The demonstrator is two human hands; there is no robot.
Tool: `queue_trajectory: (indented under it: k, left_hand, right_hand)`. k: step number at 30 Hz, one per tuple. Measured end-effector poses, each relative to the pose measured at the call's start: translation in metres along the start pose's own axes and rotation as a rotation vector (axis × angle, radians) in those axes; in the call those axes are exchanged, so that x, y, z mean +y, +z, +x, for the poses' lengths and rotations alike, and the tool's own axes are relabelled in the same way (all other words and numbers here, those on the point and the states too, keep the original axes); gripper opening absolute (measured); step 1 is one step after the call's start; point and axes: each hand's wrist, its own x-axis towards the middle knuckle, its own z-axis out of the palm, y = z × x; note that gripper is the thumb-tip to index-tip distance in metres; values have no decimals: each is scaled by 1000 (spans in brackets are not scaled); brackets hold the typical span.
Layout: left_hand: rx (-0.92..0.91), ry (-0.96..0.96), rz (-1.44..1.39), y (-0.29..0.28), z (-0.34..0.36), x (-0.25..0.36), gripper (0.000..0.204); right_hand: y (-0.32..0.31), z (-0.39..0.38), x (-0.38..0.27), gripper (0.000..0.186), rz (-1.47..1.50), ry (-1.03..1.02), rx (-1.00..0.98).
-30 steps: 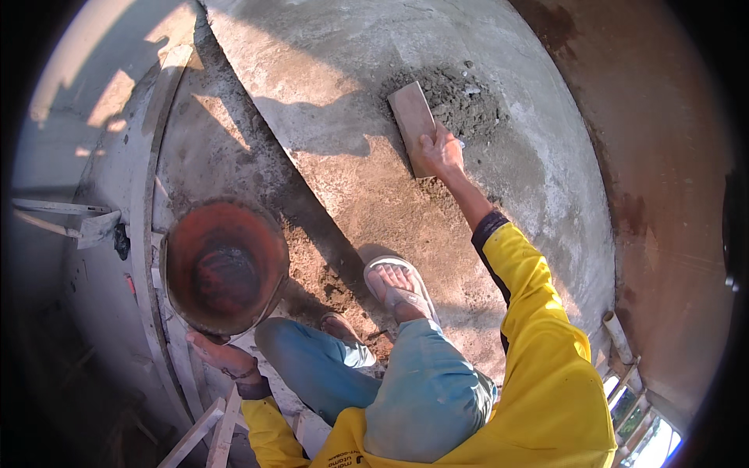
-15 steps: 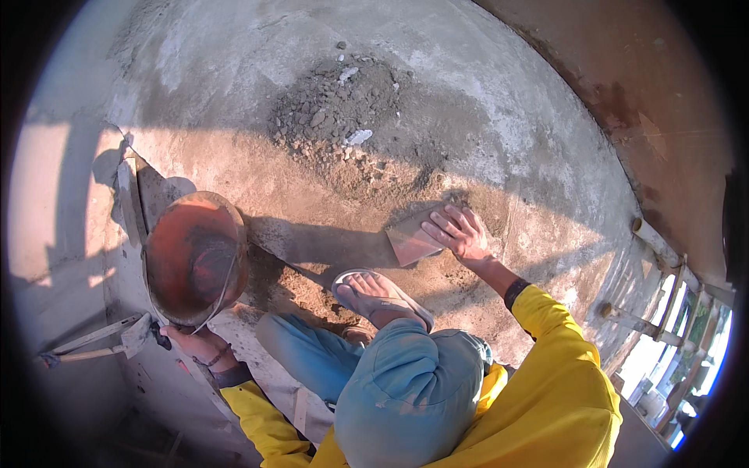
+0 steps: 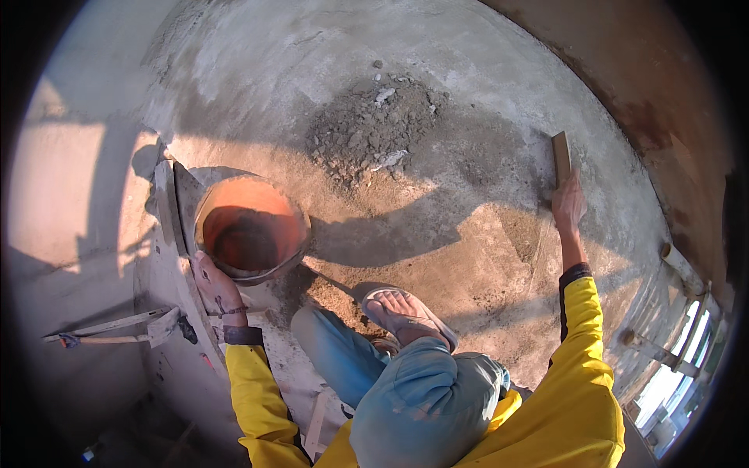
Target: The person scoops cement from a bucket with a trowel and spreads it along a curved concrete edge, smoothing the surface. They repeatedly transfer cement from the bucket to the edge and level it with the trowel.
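Note:
My left hand (image 3: 209,282) grips the near left side of an orange-red bucket (image 3: 269,195), fingers at its rim and partly hidden. The bucket's open mouth faces up toward me, and its inside is dark at the bottom. Out to the right, my right hand (image 3: 569,204) is closed on the near end of a thin rectangular board (image 3: 561,156), held edge-up against the grey floor. Left of that board, a heap of crumbly grey-brown rubble (image 3: 374,125) with a few white chunks lies on the floor.
A sandalled foot (image 3: 406,312) and bent knees in blue trousers (image 3: 437,390) are below the heap. A wooden plank (image 3: 168,203) runs along the left ledge, beside a wooden frame piece (image 3: 109,331). Poles (image 3: 683,269) stand at the right edge by a bright opening.
My right hand has swept the board far to the right and turned it from flat to edge-up. The left hand moved up along the bucket, whose mouth has swung round.

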Motion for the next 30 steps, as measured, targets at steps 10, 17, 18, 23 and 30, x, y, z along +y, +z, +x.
queue_trajectory:
  k: [10, 17, 18, 23, 30]
  left_hand:
    - [74, -261, 84, -48, -31, 43, 48]
    - [208, -189, 251, -107, -77, -61, 52]
    - [218, -186, 321, -97, -85, -77, 52]
    - [187, -338, 139, -32, -104, -132, 54]
    - [258, -559, -372, 13, -124, -145, 63]
  right_hand:
    - [81, 88, -210, 44, 273, -638, 170]
    - [120, 100, -276, 62, 445, -576, -88]
    - [126, 101, -277, 62, 472, -679, -66]
    - [135, 76, -286, 58, 482, -836, -166]
    - [118, 6, -312, 55, 472, -878, -331]
